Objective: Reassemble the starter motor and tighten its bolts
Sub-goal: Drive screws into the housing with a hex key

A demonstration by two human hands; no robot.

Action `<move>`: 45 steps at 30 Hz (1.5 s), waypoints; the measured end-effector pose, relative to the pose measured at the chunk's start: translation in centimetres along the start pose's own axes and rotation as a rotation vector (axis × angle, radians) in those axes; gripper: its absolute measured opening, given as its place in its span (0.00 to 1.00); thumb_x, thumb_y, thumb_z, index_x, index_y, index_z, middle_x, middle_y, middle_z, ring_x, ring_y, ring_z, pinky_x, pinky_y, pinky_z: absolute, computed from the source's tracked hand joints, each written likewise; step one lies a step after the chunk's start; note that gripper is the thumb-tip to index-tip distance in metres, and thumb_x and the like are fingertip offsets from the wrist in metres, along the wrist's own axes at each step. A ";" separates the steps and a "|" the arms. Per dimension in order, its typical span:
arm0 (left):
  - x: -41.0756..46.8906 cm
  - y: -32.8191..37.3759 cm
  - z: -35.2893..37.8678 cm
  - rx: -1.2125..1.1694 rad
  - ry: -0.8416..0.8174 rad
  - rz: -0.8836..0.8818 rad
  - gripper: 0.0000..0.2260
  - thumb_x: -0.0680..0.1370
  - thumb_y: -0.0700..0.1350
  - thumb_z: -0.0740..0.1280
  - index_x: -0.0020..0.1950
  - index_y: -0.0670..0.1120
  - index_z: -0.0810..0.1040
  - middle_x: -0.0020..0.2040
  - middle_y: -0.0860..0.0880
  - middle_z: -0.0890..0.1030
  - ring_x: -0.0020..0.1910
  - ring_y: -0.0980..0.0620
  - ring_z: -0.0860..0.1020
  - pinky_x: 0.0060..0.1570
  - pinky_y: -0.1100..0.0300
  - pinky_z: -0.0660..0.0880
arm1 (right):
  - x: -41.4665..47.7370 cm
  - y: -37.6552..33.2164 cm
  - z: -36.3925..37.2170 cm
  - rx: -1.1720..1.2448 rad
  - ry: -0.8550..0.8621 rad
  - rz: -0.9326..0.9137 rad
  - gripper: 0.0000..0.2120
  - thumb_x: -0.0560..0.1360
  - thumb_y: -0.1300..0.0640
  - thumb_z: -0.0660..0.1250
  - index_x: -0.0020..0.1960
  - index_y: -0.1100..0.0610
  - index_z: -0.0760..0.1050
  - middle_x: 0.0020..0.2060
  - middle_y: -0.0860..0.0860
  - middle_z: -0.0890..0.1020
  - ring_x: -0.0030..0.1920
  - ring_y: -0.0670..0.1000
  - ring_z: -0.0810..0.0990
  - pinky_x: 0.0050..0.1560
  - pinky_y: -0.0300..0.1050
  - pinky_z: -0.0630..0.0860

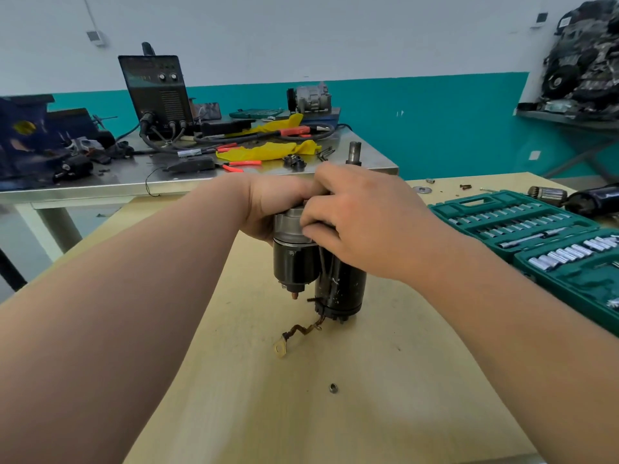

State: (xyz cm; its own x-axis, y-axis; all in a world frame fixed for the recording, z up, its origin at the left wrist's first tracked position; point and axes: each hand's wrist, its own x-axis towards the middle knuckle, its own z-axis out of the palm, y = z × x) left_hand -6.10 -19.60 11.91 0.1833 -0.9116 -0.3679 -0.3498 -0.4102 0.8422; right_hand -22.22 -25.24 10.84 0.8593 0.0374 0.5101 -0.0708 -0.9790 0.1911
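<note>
Gripping starter motor (338, 289) at its top end with both hands. Wrapping left hand (271, 202) round the grey housing from the left, fingers curled behind it. Clamping right hand (365, 226) over the same housing from the right, fingers curled tight against the metal. Cannot tell whether pinching any small part underneath.

Standing the motor upright on wooden table (234, 413), roughly mid-table, black bodies pointing down, base touching the top. Showing shaft (354, 152) poking up beyond the knuckles. Trailing a braided lead (303, 329) with ring lug from the base onto the table, towards the camera.

Seeing a loose nut (333, 388) lying nearer the camera, well apart from the motor. Seeing green socket set (582, 286) lying open on the right, sockets in rows, close beside the right forearm. Seeing a second dark motor part (596, 199) beyond it at the far right, and a washer (419, 189) near the table's far edge.

Seeing steel bench (110, 182) behind, carrying welder (157, 92), yellow rag (268, 150) and red-handled pliers (243, 163).
</note>
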 end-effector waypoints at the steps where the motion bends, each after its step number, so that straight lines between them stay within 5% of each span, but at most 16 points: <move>1: 0.0 -0.1 0.0 -0.006 0.004 0.001 0.08 0.77 0.49 0.64 0.49 0.45 0.77 0.38 0.48 0.83 0.39 0.52 0.82 0.49 0.54 0.79 | 0.0 0.2 0.1 0.010 0.006 -0.001 0.13 0.80 0.47 0.58 0.57 0.48 0.79 0.47 0.48 0.66 0.48 0.47 0.66 0.43 0.46 0.69; 6: 0.0 -0.2 -0.2 -0.034 0.048 -0.010 0.08 0.79 0.49 0.62 0.49 0.46 0.77 0.39 0.48 0.84 0.40 0.51 0.83 0.51 0.52 0.78 | -0.1 1.1 0.8 0.019 0.103 -0.057 0.09 0.77 0.52 0.68 0.52 0.55 0.82 0.47 0.56 0.78 0.49 0.56 0.77 0.42 0.50 0.76; 13: 0.0 -0.5 -0.4 -0.052 0.026 -0.003 0.09 0.79 0.50 0.62 0.50 0.45 0.77 0.40 0.47 0.84 0.41 0.50 0.83 0.58 0.48 0.76 | -0.2 0.9 2.2 -0.059 0.272 -0.095 0.05 0.73 0.57 0.71 0.44 0.60 0.81 0.42 0.58 0.79 0.41 0.58 0.77 0.38 0.47 0.71; 19: 0.5 -0.7 -0.7 -0.059 0.057 -0.019 0.08 0.79 0.48 0.62 0.49 0.44 0.76 0.38 0.47 0.84 0.38 0.51 0.83 0.52 0.51 0.77 | 0.6 1.5 1.5 -0.070 0.153 -0.148 0.08 0.75 0.57 0.70 0.46 0.62 0.78 0.46 0.59 0.78 0.46 0.60 0.77 0.46 0.54 0.73; 25: 0.6 -0.4 -0.6 -0.050 0.053 -0.013 0.12 0.68 0.49 0.67 0.48 0.44 0.76 0.38 0.47 0.84 0.38 0.51 0.83 0.49 0.52 0.77 | 1.0 2.0 0.6 -0.198 0.041 -0.305 0.11 0.74 0.55 0.68 0.48 0.64 0.78 0.49 0.62 0.78 0.50 0.63 0.77 0.53 0.57 0.74; 30: 0.7 -0.1 -0.3 -0.035 0.023 -0.026 0.16 0.68 0.52 0.71 0.51 0.45 0.77 0.42 0.46 0.84 0.44 0.48 0.83 0.51 0.52 0.77 | -1.5 1.5 1.3 -0.328 0.232 -0.477 0.07 0.78 0.60 0.64 0.46 0.60 0.80 0.50 0.58 0.81 0.54 0.60 0.79 0.62 0.56 0.68; 33: 0.8 0.1 -0.3 -0.065 0.058 -0.077 0.25 0.67 0.60 0.71 0.57 0.47 0.79 0.52 0.45 0.85 0.51 0.46 0.82 0.58 0.49 0.76 | -5.8 -2.0 4.3 -0.087 0.119 -0.523 0.08 0.75 0.61 0.63 0.49 0.56 0.81 0.47 0.54 0.82 0.47 0.57 0.80 0.54 0.51 0.74; 36: 0.7 0.1 -0.2 -0.035 0.080 -0.089 0.25 0.71 0.62 0.67 0.61 0.47 0.79 0.57 0.44 0.84 0.53 0.45 0.82 0.61 0.46 0.75 | -7.1 -4.1 6.8 -0.052 -0.217 -0.292 0.19 0.74 0.59 0.59 0.63 0.53 0.75 0.58 0.50 0.78 0.53 0.52 0.78 0.51 0.46 0.74; 39: 0.4 0.1 -0.1 -0.042 0.106 -0.094 0.23 0.74 0.62 0.66 0.62 0.48 0.78 0.57 0.44 0.84 0.55 0.44 0.82 0.61 0.45 0.75 | -5.9 -4.8 7.8 0.031 -0.376 0.052 0.16 0.81 0.53 0.57 0.67 0.53 0.67 0.61 0.50 0.72 0.58 0.53 0.74 0.49 0.47 0.71; 42: 0.2 0.0 -0.2 -0.067 0.118 -0.094 0.22 0.73 0.61 0.67 0.60 0.48 0.79 0.55 0.45 0.84 0.52 0.46 0.83 0.57 0.48 0.77 | -4.3 -6.6 8.0 -0.072 -0.474 0.132 0.11 0.80 0.59 0.58 0.61 0.60 0.71 0.54 0.56 0.75 0.42 0.58 0.76 0.32 0.49 0.68; 45: 0.4 -0.2 -0.3 -0.093 0.120 -0.089 0.21 0.72 0.61 0.67 0.58 0.49 0.79 0.51 0.46 0.85 0.47 0.48 0.84 0.52 0.51 0.78 | -2.1 -7.7 7.0 -0.061 -0.562 0.218 0.11 0.75 0.67 0.59 0.56 0.61 0.75 0.45 0.57 0.77 0.31 0.55 0.65 0.27 0.46 0.62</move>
State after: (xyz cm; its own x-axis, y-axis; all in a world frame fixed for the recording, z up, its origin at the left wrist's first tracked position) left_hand -5.65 -19.87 11.74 0.3201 -0.8599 -0.3976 -0.2414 -0.4798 0.8435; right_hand -19.96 -19.21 2.46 0.9566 -0.2904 0.0249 -0.2898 -0.9383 0.1886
